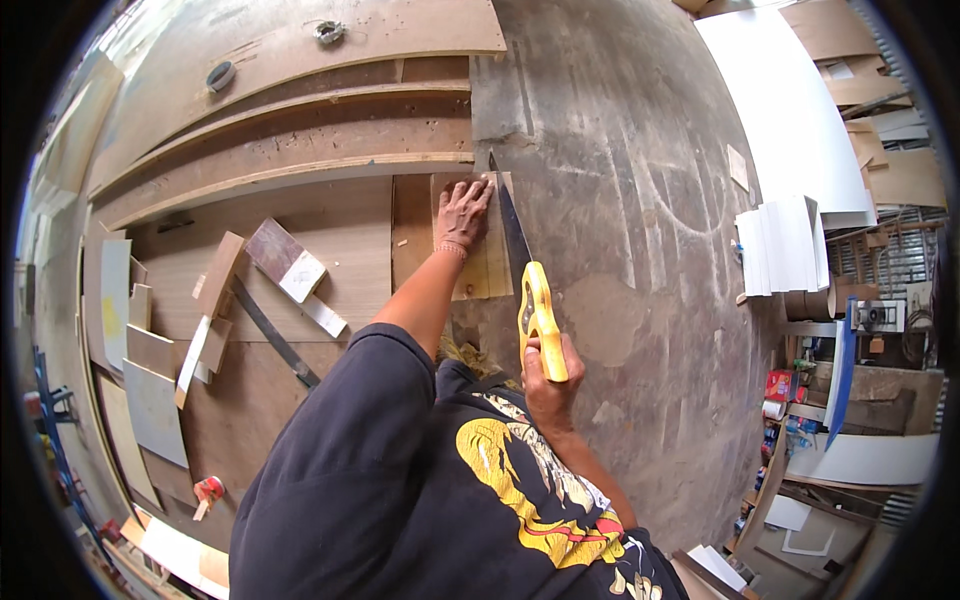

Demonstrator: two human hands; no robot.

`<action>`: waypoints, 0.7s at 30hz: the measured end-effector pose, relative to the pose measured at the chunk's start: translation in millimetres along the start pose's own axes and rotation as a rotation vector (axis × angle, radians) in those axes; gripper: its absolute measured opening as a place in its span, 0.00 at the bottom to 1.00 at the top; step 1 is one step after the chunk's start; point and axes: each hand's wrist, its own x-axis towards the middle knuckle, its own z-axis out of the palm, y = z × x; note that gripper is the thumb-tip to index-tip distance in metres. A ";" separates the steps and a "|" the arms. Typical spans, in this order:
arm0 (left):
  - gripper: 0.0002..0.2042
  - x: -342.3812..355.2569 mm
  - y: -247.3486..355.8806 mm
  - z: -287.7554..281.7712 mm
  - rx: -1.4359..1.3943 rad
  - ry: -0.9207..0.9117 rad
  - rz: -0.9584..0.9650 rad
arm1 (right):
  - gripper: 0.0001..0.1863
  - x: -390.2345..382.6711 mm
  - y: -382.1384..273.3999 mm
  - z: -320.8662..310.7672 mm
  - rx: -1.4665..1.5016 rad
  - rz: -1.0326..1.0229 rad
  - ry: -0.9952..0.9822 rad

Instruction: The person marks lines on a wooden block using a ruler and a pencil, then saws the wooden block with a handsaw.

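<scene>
My right hand is wrapped round the yellow handle of a hand saw. The saw's dark blade points away from me and lies along the right side of a thin light-brown wooden board; whether its teeth are in the wood I cannot tell. My left hand lies flat on the far part of that board, fingers stretched toward the blade. Beneath the board is a larger wooden sheet, whose right edge is near the saw.
Left of me lie wood offcuts, a dark curved strip and a red can. Ahead are long plywood panels, a tape roll and a wire coil. At right, white panels stand over the concrete floor.
</scene>
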 end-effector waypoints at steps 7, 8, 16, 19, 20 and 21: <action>0.24 -0.5 3.2 3.2 -0.013 0.108 0.063 | 0.02 88.3 52.5 35.3 -0.120 -0.128 0.041; 0.23 -1.3 6.4 2.0 -0.052 0.049 0.030 | 0.02 96.9 50.1 38.3 -0.179 -0.185 0.049; 0.16 -13.7 -1.6 3.1 -0.086 0.170 0.011 | 0.03 99.6 43.4 57.9 -0.103 -0.225 0.055; 0.18 -36.3 13.0 5.0 0.078 0.176 -0.037 | 0.04 98.4 42.7 60.4 -0.111 -0.233 0.078; 0.20 -35.1 17.5 6.0 0.048 0.062 -0.125 | 0.04 99.1 40.8 60.2 -0.103 -0.230 0.058; 0.20 -36.8 20.0 1.2 0.045 0.063 -0.134 | 0.05 98.1 40.7 58.7 -0.104 -0.224 0.031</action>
